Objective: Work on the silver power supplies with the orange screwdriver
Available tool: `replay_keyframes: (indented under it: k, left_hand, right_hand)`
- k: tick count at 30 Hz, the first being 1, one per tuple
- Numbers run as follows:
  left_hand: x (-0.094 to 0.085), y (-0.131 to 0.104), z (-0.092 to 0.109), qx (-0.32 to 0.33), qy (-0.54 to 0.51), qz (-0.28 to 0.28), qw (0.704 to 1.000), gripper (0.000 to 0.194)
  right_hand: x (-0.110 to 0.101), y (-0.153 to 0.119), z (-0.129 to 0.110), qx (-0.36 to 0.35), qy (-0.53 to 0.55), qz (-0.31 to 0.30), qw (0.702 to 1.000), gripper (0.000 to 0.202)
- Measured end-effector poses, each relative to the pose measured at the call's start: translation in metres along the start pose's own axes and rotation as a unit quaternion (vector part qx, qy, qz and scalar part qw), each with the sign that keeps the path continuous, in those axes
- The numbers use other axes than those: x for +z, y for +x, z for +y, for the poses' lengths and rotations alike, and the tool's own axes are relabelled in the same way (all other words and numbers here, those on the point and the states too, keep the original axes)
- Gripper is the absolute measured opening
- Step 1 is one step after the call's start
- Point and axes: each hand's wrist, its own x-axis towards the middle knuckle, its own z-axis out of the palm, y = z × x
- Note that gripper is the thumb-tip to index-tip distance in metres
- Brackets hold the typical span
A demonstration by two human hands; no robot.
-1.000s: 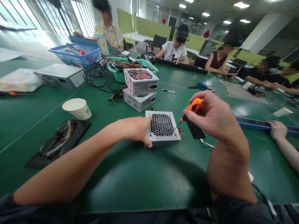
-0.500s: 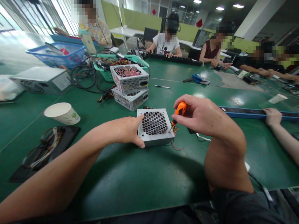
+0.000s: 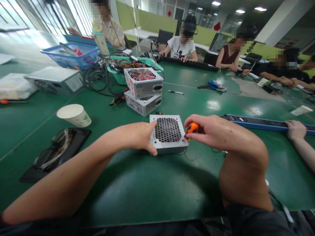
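Observation:
A grey metal computer power supply (image 3: 168, 129) with a honeycomb grille lies on the green table in front of me. My left hand (image 3: 141, 136) grips its left side, thumb at the near corner and fingers along the far edge. In my right hand (image 3: 209, 129) is an orange and black screwdriver (image 3: 193, 127), pinched by its handle. The handle is lowered and tilted beside the power supply's right edge; where its tip rests I cannot make out. Thin red and dark wires (image 3: 189, 156) stick out at the near right corner.
Two stacked power supplies (image 3: 144, 87) stand behind, near a green basket (image 3: 119, 78) of cables. A paper cup (image 3: 74, 115) and glasses on a black case (image 3: 55, 154) are at left. Another person's hand (image 3: 296, 130) touches a blue-black bar (image 3: 258, 123) at right. Other people sit across the table.
My right hand has lowered the screwdriver, and its handle has tipped over beside the power supply. The left hand keeps its grip. The whole view has shifted slightly.

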Motion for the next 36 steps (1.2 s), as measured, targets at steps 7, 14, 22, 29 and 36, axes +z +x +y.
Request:
replay_keyframes:
  k: [7,14,22,29,36]
  left_hand:
    - [0.0,0.001,0.0,-0.016,0.011,-0.001,1.0,0.106]
    - [0.0,0.0,0.002,-0.026,0.02,0.0,0.999,0.104]
    - [-0.003,-0.004,0.004,-0.021,0.021,0.0,1.0,0.107]
    - [-0.004,-0.002,0.004,-0.019,0.037,-0.007,0.999,0.113]
    - [-0.001,0.0,-0.001,-0.007,0.016,0.0,1.0,0.114]
  right_hand:
    - [0.006,0.009,0.004,0.009,0.066,-0.015,0.998,0.039]
    - [0.0,0.009,0.011,0.005,0.151,-0.023,0.988,0.023]
    - [-0.006,0.004,0.016,0.008,0.248,0.17,0.954,0.027]
    - [0.018,0.044,0.047,0.081,0.222,0.393,0.889,0.031]
    - [0.03,0.053,0.06,0.092,0.155,0.345,0.921,0.03]
